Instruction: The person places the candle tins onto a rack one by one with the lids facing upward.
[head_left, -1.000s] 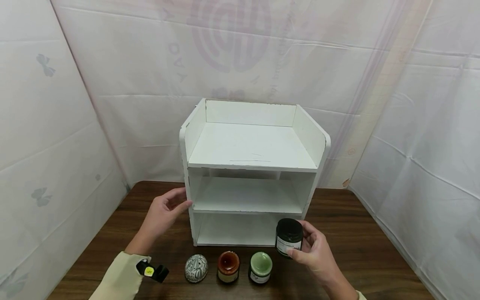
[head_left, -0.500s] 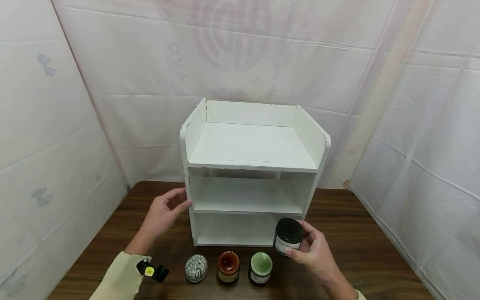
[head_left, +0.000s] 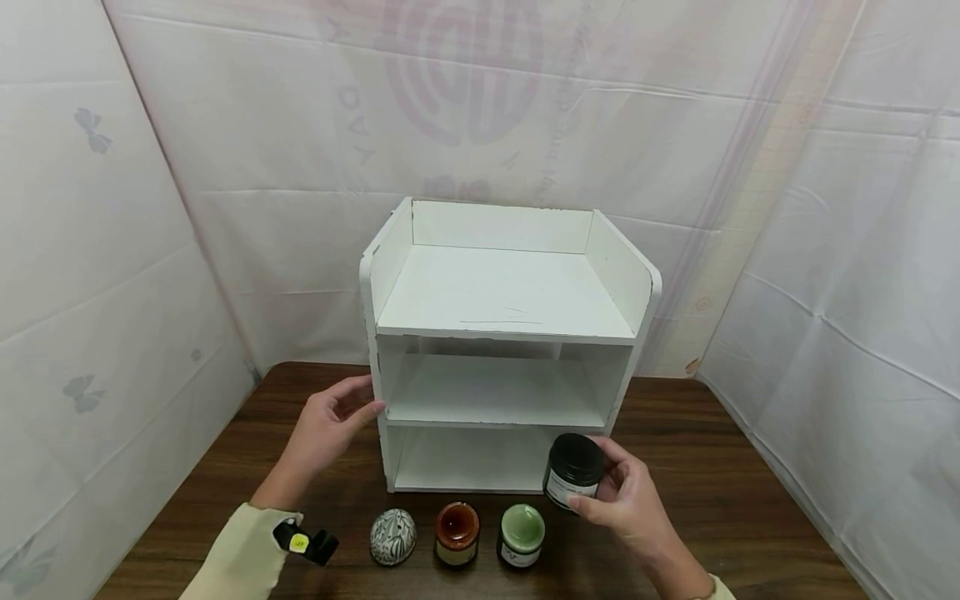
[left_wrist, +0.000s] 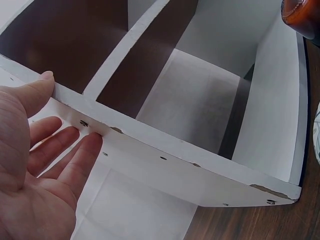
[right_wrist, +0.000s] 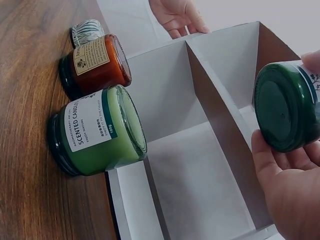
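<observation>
Dark wood tabletop (head_left: 720,467) bears the white 3-level shelf unit (head_left: 506,287). Left hand (head_left: 318,437) pinches the unit's left side panel (left_wrist: 145,132). Right hand (head_left: 633,504) is clamped on 1 tilted dark green glass jar (head_left: 573,471), at the unit's lower right front. Before the unit, lids down: green scented-candle jar (head_left: 522,533), amber candle jar (head_left: 457,533). Leaf-patterned dome (head_left: 392,537): before its left corner.
</observation>
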